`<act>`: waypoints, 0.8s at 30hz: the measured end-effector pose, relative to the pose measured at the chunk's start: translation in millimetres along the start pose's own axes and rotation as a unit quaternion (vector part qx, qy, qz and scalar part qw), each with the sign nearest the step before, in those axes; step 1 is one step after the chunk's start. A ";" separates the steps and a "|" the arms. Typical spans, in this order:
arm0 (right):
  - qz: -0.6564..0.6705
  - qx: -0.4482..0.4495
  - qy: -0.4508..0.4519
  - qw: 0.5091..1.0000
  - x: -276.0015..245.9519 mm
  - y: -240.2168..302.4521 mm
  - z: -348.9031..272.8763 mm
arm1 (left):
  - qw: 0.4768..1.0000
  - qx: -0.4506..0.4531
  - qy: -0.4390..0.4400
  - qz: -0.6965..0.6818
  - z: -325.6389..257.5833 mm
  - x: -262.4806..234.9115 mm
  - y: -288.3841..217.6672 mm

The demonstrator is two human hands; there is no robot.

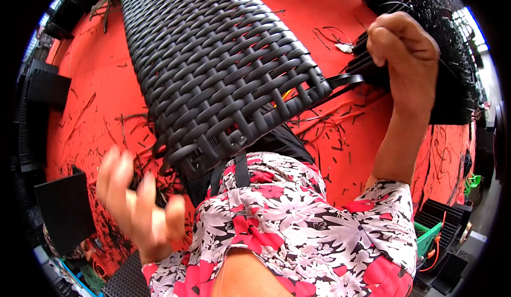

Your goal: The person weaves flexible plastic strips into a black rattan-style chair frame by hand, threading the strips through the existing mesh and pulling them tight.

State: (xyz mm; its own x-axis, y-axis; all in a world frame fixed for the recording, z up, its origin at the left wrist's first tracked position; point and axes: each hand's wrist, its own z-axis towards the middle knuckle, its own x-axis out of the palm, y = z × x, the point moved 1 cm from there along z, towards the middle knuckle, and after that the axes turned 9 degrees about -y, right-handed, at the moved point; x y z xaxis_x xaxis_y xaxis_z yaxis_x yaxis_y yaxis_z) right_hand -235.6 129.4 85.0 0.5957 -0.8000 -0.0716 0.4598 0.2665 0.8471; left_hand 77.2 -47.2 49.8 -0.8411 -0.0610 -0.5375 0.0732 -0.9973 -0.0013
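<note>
A black woven panel (218, 57) of plastic wicker strips slants across the middle, its near end by my lap. At its near right corner a loose black strip (346, 79) loops out toward my right side. My right hand (404, 44) is raised beyond that corner, fingers curled closed; whatever they may hold is hidden. Left of the panel's near left corner, my left hand (141, 206) hovers with its fingers apart, blurred by motion, and nothing shows in it. Strip ends stick out at that left corner.
Red sheeting (88, 132) covers the floor, littered with black strip scraps. Dark stacked woven pieces and bundled strips (452, 68) stand at the right. A black box-like piece (64, 212) is at the left, and a green crate (426, 238) at the lower right.
</note>
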 end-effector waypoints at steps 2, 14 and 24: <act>-0.068 0.056 -0.049 0.995 -14.8 -22.5 -9.1 | 0.960 0.051 -0.135 -0.240 -15.6 -8.1 -3.4; 0.117 0.212 0.130 0.961 4.7 -54.7 -28.9 | 0.583 -0.396 0.229 -0.671 -17.3 94.4 -34.7; 0.095 0.125 0.232 0.960 16.8 -48.4 -3.1 | 0.297 -0.470 0.102 -0.825 16.4 128.7 -18.2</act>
State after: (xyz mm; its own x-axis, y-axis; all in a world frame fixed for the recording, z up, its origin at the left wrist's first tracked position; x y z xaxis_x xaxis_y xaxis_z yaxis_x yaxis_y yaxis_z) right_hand -245.8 104.7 41.1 0.9093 -0.4081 -0.0814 0.1758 0.1993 0.9640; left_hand -41.2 -37.6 -5.6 -0.1054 0.5778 0.8094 -0.1508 0.7952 -0.5873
